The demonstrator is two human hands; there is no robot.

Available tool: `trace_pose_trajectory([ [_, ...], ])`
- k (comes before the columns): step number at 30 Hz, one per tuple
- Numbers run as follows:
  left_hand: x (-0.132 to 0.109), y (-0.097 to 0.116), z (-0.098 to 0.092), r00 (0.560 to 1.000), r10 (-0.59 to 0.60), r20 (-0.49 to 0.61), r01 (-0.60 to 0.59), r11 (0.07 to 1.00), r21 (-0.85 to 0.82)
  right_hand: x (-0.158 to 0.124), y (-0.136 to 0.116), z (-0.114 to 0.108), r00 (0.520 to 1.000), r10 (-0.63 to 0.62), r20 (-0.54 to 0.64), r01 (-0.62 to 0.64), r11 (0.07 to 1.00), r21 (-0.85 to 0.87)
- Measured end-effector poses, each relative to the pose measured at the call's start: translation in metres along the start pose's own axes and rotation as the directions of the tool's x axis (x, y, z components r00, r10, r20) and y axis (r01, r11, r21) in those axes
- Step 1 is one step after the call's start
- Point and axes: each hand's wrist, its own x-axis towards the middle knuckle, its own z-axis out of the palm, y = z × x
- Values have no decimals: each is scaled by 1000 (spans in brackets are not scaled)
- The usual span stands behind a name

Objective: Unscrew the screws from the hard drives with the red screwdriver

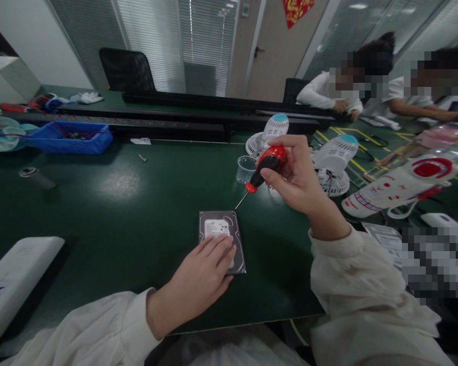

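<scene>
A hard drive (217, 222) with a white label lies flat on the green tabletop in front of me. My left hand (202, 269) rests on its near half, fingers stretched out over the label and covering part of it. In my right hand (295, 180) is a red and black screwdriver (267, 165), gripped by the handle and tilted. Its thin shaft points down to the drive's far right corner. The tip is at or very near that corner; whether it sits in a screw is too small to tell.
Behind the screwdriver stand a clear plastic cup (246, 170) and small white fans (334, 162). A white bottle (400, 180) lies to the right. A blue bin (70, 137), a metal cylinder (36, 177) and a white device (19, 279) are on the left. Two people sit across at the right.
</scene>
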Motion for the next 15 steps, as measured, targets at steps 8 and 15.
trace_pose_trajectory([
  [8, -2, 0, 2, 1000, -12, 8, 12, 1000, -13, 0, 3, 1, 1000, -2, -9, 3, 999, 49],
  [15, -2, 0, 2, 1000, -10, 11, 10, 1000, -23, -1, 1, 0, 1000, 19, 3, -19, 998, 60],
])
